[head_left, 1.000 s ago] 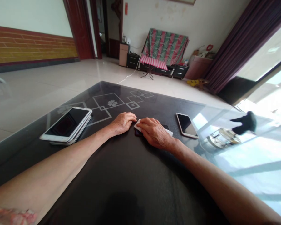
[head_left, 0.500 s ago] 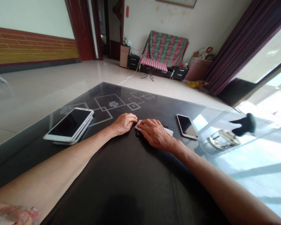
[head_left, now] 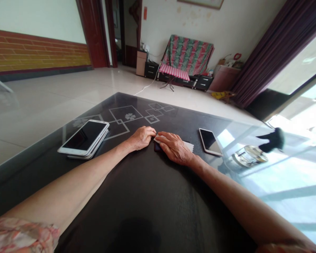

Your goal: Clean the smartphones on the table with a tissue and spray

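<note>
Fingers (head_left: 165, 136) of our right hand (head_left: 176, 150) lie flat on white cloth (head_left: 189, 146) over a dark device (head_left: 157, 147).
Our left hand (head_left: 143, 138) curls beside it, hold unclear. We judge the work unfinished; how much remains, we cannot tell. Our glossy dark counter (head_left: 137, 182) carries stacked phones (head_left: 85, 136) and another phone (head_left: 210, 142); tiled floor (head_left: 55, 84) lies beyond.

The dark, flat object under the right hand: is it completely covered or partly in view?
Partly in view: the white jagged-edged cloth and right hand cover the dark object's middle, but its left end shows.
</note>
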`<act>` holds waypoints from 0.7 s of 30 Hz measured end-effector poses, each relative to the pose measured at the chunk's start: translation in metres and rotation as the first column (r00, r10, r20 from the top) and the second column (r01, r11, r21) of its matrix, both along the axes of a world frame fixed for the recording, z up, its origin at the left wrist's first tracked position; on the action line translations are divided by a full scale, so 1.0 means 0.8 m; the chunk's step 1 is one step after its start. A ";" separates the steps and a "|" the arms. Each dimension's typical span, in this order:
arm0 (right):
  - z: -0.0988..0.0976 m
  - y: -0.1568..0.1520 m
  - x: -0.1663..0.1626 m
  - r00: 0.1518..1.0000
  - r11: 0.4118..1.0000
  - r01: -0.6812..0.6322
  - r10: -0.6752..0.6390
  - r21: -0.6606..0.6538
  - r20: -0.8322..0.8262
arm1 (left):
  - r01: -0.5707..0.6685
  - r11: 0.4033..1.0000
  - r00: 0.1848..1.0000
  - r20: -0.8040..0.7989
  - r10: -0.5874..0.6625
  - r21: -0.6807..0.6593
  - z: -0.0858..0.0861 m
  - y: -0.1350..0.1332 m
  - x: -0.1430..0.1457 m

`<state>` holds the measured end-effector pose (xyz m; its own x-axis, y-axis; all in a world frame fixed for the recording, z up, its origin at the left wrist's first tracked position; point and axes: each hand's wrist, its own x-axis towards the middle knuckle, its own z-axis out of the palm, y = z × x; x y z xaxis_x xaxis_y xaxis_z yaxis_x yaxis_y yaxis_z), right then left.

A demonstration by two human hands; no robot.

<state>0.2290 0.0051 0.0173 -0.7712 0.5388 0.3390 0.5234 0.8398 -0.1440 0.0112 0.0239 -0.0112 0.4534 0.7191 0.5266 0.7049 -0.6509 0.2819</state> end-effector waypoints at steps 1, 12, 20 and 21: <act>-0.001 0.003 -0.001 1.000 1.000 -0.004 0.004 -0.014 -0.013 | -0.002 1.000 1.000 -0.005 0.002 -0.001 0.000 0.001 0.000; -0.006 -0.015 -0.014 0.988 0.988 0.149 -0.147 0.036 -0.054 | -0.097 0.994 0.995 -0.039 0.096 -0.042 -0.002 0.007 0.006; -0.012 -0.050 -0.021 0.945 0.945 0.322 -0.317 0.062 -0.084 | -0.150 0.987 0.985 -0.090 0.145 -0.050 0.000 0.008 0.009; -0.013 -0.050 -0.022 0.936 0.936 0.346 -0.341 0.065 -0.084 | -0.158 0.986 0.983 -0.106 0.152 -0.050 0.000 0.006 0.011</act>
